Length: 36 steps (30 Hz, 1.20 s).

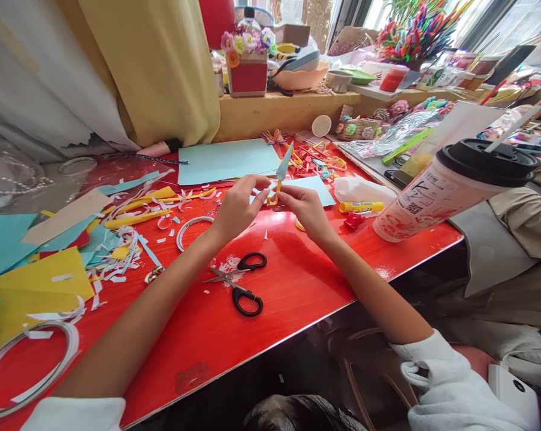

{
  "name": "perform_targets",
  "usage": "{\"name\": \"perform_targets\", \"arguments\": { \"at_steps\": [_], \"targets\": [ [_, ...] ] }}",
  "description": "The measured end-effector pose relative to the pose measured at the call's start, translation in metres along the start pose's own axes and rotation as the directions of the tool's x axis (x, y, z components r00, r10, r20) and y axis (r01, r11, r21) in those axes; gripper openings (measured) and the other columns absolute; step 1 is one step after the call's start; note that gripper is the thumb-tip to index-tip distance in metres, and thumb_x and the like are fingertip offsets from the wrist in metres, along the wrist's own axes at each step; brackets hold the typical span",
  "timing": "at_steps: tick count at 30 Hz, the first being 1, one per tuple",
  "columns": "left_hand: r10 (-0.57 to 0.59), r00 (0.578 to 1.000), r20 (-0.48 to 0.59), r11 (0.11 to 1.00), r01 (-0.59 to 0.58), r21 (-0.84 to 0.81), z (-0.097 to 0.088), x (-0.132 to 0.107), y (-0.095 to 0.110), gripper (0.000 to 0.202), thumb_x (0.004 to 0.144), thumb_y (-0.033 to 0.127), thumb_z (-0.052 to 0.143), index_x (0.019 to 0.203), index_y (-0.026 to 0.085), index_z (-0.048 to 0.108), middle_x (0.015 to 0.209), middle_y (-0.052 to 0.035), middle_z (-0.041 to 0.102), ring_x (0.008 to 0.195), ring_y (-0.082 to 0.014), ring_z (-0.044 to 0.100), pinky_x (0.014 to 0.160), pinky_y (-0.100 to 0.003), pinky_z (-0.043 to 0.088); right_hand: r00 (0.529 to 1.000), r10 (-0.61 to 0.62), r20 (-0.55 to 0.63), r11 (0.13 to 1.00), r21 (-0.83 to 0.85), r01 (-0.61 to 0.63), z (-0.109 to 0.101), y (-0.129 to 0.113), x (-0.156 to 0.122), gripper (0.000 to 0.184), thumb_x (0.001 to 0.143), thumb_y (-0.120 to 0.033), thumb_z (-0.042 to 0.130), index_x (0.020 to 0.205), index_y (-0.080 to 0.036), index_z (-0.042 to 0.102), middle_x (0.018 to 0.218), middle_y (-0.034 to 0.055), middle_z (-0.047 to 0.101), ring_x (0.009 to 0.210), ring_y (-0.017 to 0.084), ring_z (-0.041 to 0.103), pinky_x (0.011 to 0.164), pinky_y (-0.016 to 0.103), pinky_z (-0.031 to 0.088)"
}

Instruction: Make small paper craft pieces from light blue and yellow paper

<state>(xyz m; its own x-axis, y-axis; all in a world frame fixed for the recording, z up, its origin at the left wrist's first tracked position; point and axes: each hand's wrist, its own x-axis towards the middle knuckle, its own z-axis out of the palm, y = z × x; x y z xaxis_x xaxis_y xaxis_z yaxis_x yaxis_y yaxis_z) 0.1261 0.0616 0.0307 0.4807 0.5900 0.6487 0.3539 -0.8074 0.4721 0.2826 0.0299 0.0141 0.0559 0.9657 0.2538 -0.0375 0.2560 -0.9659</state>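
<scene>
Nearest the camera, two white sleeves frame the view, and the bare forearms run out over a red table (306, 287). Between them lie black-handled scissors (238, 281), blades shut and pointing left, set down within easy reach of either hand. At the near left edge rests a white paper ring (27, 365), with yellow sheets (36, 281) and a drift of white and teal paper trimmings (121, 239) beyond it, pushed aside so the middle of the table stays workable.

Further out, above the table's centre, both hands meet around one small piece. The left hand (238, 206) pinches with thumb and forefinger drawn close, the other fingers curled in. The right hand (304, 209) does the same from the other side, fingertips almost touching the left's. Between them they hold a small paper piece (281, 173), a pale blue pointed blade rising from a thin yellow stem; it stands upright, clear of the table, seemingly so the fingers can work its lower end.

Right of the hands sit a yellow glue stick (362, 207) and a tall lidded drink cup (450, 185), tilted. Behind the hands lies a pale blue sheet (227, 160), then a ledge crowded with paper flowers in a red box (247, 66).
</scene>
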Motion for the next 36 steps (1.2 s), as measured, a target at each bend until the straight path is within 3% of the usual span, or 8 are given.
{"name": "perform_targets", "arguments": {
  "at_steps": [5, 8, 12, 15, 24, 31, 36],
  "targets": [
    [-0.102, 0.994, 0.036, 0.988, 0.105, -0.116, 0.006, -0.002, -0.008, 0.014, 0.079, 0.028, 0.057, 0.087, 0.018, 0.054, 0.091, -0.003, 0.057, 0.084, -0.0143, 0.053, 0.075, -0.028, 0.045, 0.998, 0.061, 0.021, 0.991, 0.12, -0.063, 0.001, -0.001, -0.001, 0.026, 0.072, -0.039, 0.062, 0.088, -0.018, 0.061, 0.083, 0.0031, 0.067, 0.074, 0.015, 0.065, 0.071, 0.031, 0.055],
    [-0.084, 0.995, 0.051, 0.982, 0.091, -0.168, 0.007, -0.003, -0.009, 0.009, 0.081, 0.027, 0.055, 0.082, 0.019, 0.057, 0.085, -0.0019, 0.055, 0.079, -0.0129, 0.053, 0.074, -0.028, 0.045, 0.988, 0.127, 0.092, 0.968, 0.204, -0.143, 0.002, -0.002, -0.002, 0.023, 0.071, -0.036, 0.066, 0.083, -0.017, 0.061, 0.081, 0.0029, 0.067, 0.075, 0.015, 0.065, 0.073, 0.031, 0.055],
    [-0.037, 0.999, 0.02, 0.978, 0.04, -0.205, 0.003, -0.002, -0.007, 0.008, 0.078, 0.026, 0.058, 0.085, 0.022, 0.061, 0.09, -0.0025, 0.053, 0.088, -0.014, 0.052, 0.081, -0.03, 0.044, 0.955, 0.236, 0.182, 0.918, 0.281, -0.281, -0.001, -0.005, -0.002, 0.016, 0.073, -0.028, 0.064, 0.084, -0.017, 0.064, 0.089, 0.0046, 0.068, 0.083, 0.015, 0.065, 0.082, 0.03, 0.052],
    [-0.068, 0.998, 0.003, 0.957, 0.066, -0.283, 0.002, -0.002, -0.008, 0.006, 0.078, 0.027, 0.059, 0.081, 0.023, 0.062, 0.092, -0.0024, 0.052, 0.09, -0.0145, 0.052, 0.082, -0.03, 0.045, 0.939, 0.253, 0.234, 0.903, 0.292, -0.316, -0.002, -0.006, -0.003, 0.016, 0.076, -0.027, 0.061, 0.087, -0.017, 0.066, 0.096, 0.0065, 0.068, 0.091, 0.016, 0.064, 0.087, 0.03, 0.05],
    [-0.289, 0.957, -0.034, 0.826, 0.232, -0.513, 0.019, -0.009, -0.013, 0.024, 0.083, 0.034, 0.05, 0.07, 0.018, 0.062, 0.082, -0.0029, 0.058, 0.079, -0.0125, 0.055, 0.075, -0.028, 0.047, 0.94, 0.24, 0.242, 0.905, 0.296, -0.307, 0.008, -0.002, -0.007, 0.015, 0.076, -0.026, 0.061, 0.082, -0.013, 0.066, 0.091, 0.0101, 0.07, 0.095, 0.02, 0.063, 0.089, 0.034, 0.049],
    [-0.385, 0.923, 0.005, 0.657, 0.278, -0.7, 0.029, -0.007, -0.004, 0.02, 0.085, 0.033, 0.048, 0.091, 0.022, 0.064, 0.091, -0.0029, 0.063, 0.085, -0.0125, 0.058, 0.075, -0.028, 0.048, 0.985, 0.128, 0.115, 0.923, 0.349, -0.161, 0.009, -0.004, -0.006, 0.017, 0.077, -0.03, 0.061, 0.08, -0.014, 0.065, 0.085, 0.0077, 0.07, 0.08, 0.016, 0.067, 0.086, 0.033, 0.051],
    [-0.407, 0.913, 0.006, 0.649, 0.294, -0.702, 0.029, -0.003, 0.001, 0.025, 0.088, 0.035, 0.042, 0.1, 0.024, 0.062, 0.09, -0.0028, 0.064, 0.08, -0.012, 0.057, 0.066, -0.026, 0.048, 0.993, 0.093, 0.067, 0.943, 0.314, -0.109, 0.013, -0.006, -0.007, 0.02, 0.075, -0.033, 0.062, 0.078, -0.013, 0.063, 0.078, 0.0066, 0.07, 0.071, 0.015, 0.067, 0.08, 0.033, 0.053]
  ]
}}
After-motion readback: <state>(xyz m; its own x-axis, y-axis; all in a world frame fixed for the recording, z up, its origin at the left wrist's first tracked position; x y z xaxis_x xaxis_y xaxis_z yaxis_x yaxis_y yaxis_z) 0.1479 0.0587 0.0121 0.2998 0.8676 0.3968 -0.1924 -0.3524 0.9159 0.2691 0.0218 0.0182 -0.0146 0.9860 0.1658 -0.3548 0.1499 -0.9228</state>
